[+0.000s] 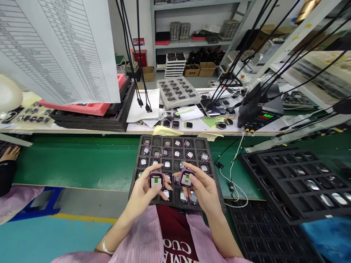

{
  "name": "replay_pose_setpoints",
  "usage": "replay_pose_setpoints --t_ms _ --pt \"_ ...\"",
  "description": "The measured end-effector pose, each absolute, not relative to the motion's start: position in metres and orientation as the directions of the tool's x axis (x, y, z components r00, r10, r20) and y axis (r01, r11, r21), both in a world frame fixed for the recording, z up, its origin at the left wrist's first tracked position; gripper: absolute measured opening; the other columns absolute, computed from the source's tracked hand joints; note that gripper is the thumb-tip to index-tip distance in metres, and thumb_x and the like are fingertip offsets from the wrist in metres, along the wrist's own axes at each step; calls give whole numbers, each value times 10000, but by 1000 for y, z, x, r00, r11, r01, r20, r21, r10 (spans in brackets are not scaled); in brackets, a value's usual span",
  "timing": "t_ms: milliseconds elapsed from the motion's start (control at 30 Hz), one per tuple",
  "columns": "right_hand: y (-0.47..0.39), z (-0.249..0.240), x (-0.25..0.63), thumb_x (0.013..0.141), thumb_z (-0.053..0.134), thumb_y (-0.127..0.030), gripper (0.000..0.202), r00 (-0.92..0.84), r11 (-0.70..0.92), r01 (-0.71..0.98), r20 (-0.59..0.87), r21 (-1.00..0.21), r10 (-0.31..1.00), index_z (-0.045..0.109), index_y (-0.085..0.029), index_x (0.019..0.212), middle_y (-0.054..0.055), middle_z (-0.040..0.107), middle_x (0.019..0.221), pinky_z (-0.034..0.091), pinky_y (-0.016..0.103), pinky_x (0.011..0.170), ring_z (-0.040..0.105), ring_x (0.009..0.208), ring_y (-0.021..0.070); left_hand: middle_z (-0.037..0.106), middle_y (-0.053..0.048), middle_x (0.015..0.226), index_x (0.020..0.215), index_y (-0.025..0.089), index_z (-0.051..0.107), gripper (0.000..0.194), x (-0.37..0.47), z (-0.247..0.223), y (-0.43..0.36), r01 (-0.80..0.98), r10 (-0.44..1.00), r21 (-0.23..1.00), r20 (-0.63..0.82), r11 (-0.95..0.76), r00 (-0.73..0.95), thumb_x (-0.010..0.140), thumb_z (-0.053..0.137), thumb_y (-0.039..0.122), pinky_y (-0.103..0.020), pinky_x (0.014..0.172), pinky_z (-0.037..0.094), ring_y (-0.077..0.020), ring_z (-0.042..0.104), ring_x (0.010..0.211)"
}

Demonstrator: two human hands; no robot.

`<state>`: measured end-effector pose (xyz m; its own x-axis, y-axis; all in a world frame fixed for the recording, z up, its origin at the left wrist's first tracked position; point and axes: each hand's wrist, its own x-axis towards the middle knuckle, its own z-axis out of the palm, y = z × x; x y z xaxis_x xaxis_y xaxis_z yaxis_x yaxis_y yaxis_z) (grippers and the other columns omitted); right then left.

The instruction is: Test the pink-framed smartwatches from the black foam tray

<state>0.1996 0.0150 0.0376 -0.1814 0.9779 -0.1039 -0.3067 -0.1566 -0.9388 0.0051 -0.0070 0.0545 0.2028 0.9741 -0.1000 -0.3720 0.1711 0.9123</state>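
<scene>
My left hand [148,188] is closed around a purple-framed smartwatch body [156,179], its lit screen showing white and green blocks. A similar smartwatch body [187,178] sits in my right hand [201,186], with the thumb on its lit screen. Both watches are strapless and held side by side above a dark foam tray [175,140]. Many of the tray's compartments hold more such watches, several with lit white screens. Parts of the tray's near rows are hidden behind my hands.
A green bench [82,160] runs under the tray. More foam trays of watches [309,179] lie to the right. A power supply [260,113] and clear plastic tray [178,91] stand on the shelf, below hanging cables [139,54]. Another person's hand [10,153] shows far left.
</scene>
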Motion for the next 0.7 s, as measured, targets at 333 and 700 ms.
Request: replay_pose_setpoints --t_ms 333,700 --pt "11 41 205 828 663 -254 537 -328 -199 -383 -69 -902 942 525 -235 1347 118 686 1099 452 263 476 626 587 165 623 -48 863 1223 192 526 363 10 47 2 -322 979 927 -163 194 122 877 606 270 -228 476 568 -157 625 696" --pt "15 26 215 813 748 -226 665 -369 -145 -248 -45 -958 928 439 -261 1401 123 654 1169 569 275 599 684 813 206 625 -73 1000 1331 211 428 577 11 47 2 -371 976 910 -126 186 179 814 679 161 -263 646 591 -178 648 832"
